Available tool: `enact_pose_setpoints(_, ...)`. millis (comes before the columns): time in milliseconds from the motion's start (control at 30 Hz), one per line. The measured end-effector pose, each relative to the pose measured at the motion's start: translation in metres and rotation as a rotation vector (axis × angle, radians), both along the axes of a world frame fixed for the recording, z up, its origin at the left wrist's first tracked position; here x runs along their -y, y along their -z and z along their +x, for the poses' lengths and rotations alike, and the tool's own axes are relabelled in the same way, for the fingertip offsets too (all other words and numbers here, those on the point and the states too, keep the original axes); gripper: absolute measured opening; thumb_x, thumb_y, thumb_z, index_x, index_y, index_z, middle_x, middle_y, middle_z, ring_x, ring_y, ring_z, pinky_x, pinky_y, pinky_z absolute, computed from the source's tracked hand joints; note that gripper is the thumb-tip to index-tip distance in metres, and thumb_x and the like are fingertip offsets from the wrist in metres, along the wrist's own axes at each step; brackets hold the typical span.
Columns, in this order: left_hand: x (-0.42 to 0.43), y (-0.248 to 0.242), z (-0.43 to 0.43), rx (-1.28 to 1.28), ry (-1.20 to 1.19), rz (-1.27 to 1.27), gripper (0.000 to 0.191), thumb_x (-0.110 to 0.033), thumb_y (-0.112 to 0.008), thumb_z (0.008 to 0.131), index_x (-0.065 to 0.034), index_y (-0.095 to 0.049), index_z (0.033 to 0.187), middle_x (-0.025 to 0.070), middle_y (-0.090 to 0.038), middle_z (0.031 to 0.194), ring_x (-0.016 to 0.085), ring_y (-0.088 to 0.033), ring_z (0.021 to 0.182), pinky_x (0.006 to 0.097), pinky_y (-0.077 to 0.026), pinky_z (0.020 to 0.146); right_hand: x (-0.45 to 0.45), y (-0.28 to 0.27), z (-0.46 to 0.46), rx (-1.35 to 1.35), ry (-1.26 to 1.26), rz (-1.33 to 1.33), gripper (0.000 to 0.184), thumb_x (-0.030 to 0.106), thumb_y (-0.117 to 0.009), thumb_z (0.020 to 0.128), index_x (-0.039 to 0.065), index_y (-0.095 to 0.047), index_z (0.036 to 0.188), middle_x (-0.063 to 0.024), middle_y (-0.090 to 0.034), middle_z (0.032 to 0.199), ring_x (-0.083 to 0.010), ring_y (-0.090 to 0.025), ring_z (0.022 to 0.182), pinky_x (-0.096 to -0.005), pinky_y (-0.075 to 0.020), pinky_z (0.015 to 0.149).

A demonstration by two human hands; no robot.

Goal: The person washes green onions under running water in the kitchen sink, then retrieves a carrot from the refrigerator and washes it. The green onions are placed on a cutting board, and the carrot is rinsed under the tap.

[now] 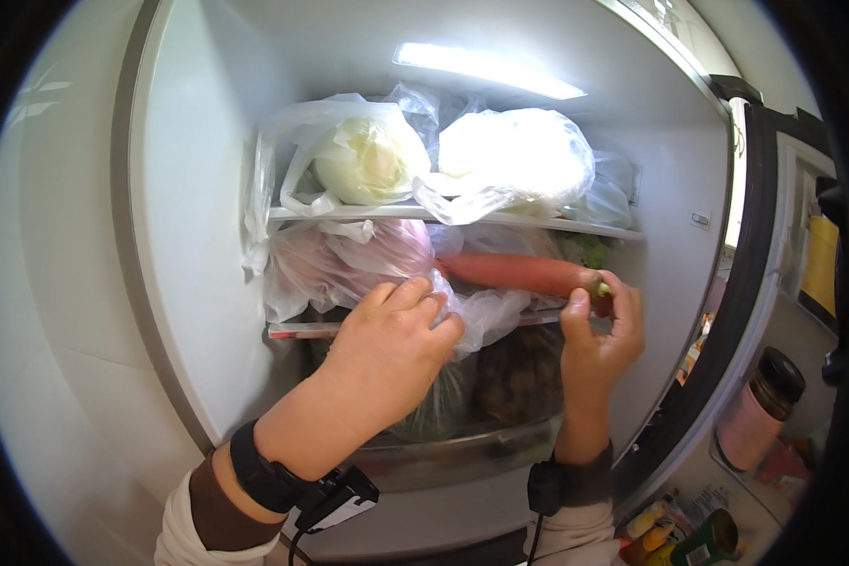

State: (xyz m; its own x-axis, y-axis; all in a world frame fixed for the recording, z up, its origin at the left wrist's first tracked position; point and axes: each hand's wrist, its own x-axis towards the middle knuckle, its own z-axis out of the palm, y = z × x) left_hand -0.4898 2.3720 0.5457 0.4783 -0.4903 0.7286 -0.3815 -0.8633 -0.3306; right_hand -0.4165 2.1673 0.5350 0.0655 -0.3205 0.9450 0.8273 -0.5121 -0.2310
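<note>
A large carrot (516, 274) lies nearly level in front of the middle shelf of an open refrigerator. My right hand (603, 318) pinches its stem end, at the right, between thumb and fingers. The carrot's other end reaches to a thin plastic bag (492, 311) that hangs over the shelf's front edge. My left hand (398, 332) is at that bag, its fingers bent against the plastic; the fingertips are partly hidden. Just behind my left hand sits a bag with pinkish contents (385, 247).
Above, the upper shelf (389, 212) holds a bagged pale cabbage-like vegetable (364, 159) and another white bag (516, 159). Dark bagged produce (520, 375) sits below. At the right, the open door (764, 283) carries a pink jar with a black lid (760, 410) and several bottles.
</note>
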Motion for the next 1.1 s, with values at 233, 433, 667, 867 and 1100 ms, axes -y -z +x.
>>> enact_pose_setpoints(233, 0.000, -0.001, -0.003, -0.028, -0.013, 0.019, 0.027, -0.019, -0.066, 0.076, -0.0074, -0.060, 0.100, 0.0085, -0.060, 0.112, 0.025, -0.050, 0.111, 0.0385, -0.040, 0.092, 0.016, 0.023, 0.004, -0.133, -0.461, 0.407, 0.026, 0.013, -0.054, 0.086, -0.006, -0.059, 0.104, -0.0073, -0.061, 0.091, -0.0126, -0.059, 0.076, -0.0250, -0.0525, 0.062)
enact_pose_setpoints(433, -0.001, 0.002, -0.004, -0.016, -0.007, 0.003, 0.030, -0.017, -0.067, 0.076, -0.0071, -0.060, 0.103, 0.0084, -0.059, 0.106, 0.025, -0.051, 0.109, 0.0380, -0.041, 0.090, 0.026, 0.035, -0.005, -0.165, -0.690, 0.636, 0.028, 0.018, -0.049, 0.089, -0.004, -0.059, 0.102, -0.0097, -0.061, 0.093, -0.0167, -0.062, 0.081, -0.0284, -0.0539, 0.064)
enact_pose_setpoints(667, 0.004, 0.005, -0.006, 0.075, -0.037, 0.009, 0.025, -0.009, -0.061, 0.069, -0.0084, -0.059, 0.094, 0.0065, -0.054, 0.084, 0.023, -0.053, 0.089, 0.0337, -0.042, 0.074, 0.029, 0.040, -0.022, -0.044, -0.420, 0.545, 0.029, 0.016, -0.051, 0.085, -0.004, -0.058, 0.105, -0.0089, -0.058, 0.096, -0.0187, -0.060, 0.082, -0.0290, -0.0517, 0.067)
enact_pose_setpoints(867, 0.009, 0.007, -0.016, 0.118, -0.073, 0.077, 0.035, -0.007, -0.058, 0.068, -0.0128, -0.058, 0.103, 0.0047, -0.046, 0.074, 0.021, -0.047, 0.074, 0.0310, -0.040, 0.064, 0.026, 0.033, -0.046, 0.100, 0.092, 0.136, 0.037, 0.018, -0.058, 0.071, -0.002, -0.060, 0.101, -0.0096, -0.053, 0.092, -0.0205, -0.055, 0.076, -0.0299, -0.0466, 0.063)
enact_pose_setpoints(1100, 0.012, 0.004, -0.018, 0.004, -0.135, 0.052, 0.048, -0.017, -0.070, 0.066, -0.0090, -0.057, 0.110, 0.0031, -0.047, 0.072, 0.021, -0.048, 0.074, 0.0344, -0.039, 0.066, 0.008, 0.025, -0.044, 0.096, 0.272, -0.058, 0.043, 0.028, -0.059, 0.069, -0.001, -0.061, 0.101, -0.0104, -0.052, 0.091, -0.0237, -0.053, 0.080, -0.0328, -0.0454, 0.068)
